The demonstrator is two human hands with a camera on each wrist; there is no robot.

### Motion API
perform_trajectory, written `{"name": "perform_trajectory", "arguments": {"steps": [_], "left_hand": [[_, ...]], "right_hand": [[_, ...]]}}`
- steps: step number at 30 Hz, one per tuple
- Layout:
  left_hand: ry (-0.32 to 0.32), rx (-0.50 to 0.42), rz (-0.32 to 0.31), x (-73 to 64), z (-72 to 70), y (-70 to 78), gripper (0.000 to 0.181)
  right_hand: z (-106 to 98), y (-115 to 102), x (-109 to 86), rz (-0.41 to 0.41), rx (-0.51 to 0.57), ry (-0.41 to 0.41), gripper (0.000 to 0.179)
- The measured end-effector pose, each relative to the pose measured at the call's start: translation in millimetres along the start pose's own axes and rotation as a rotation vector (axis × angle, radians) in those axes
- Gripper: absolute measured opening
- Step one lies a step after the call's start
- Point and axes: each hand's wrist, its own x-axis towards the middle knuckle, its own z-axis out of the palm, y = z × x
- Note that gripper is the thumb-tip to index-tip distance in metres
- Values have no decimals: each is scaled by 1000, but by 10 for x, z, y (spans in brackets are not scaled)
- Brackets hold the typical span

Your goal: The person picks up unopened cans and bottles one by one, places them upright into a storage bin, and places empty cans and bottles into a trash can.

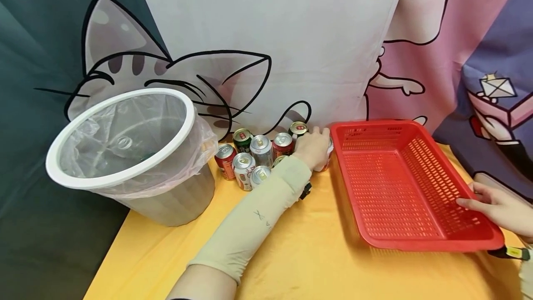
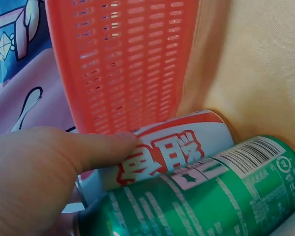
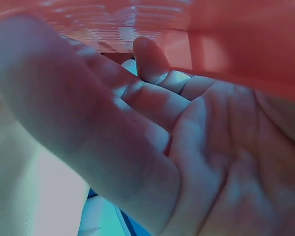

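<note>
On the left is a big grey bin [image 1: 175,203] with a see-through bag [image 1: 204,147] folded over its rim. Next comes a bunch of cans [image 1: 261,152], standing close together on the yellow cloth [image 1: 304,253]. At the right end of the bunch is the left hand [image 1: 312,147], palm down. It touches a white can [image 2: 206,132] with red writing. The thumb lies along the can's side, but the other fingertips are hidden, so I cannot tell if they close around it. This can stands up tall, its long way going up and down, right under the left hand. A green can [image 2: 226,191] stands just beside it. On the white can's other side, to the right, is the red basket [image 1: 433,245], very near. The right hand [image 1: 497,205] holds the basket's far right edge, thumb and fingers around the rim. The left hand is much nearer to the white can; the right one is well apart from it
</note>
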Motion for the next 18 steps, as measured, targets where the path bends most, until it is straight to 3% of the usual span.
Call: {"name": "perform_trajectory", "arguments": {"steps": [8, 18], "left_hand": [[-3, -28, 1, 17, 24, -41, 60], [163, -70, 66, -48, -312, -163, 56]], "right_hand": [[47, -38, -3, -18, -73, 32, 18], [24, -27, 1, -20, 7, 2, 21]]}}
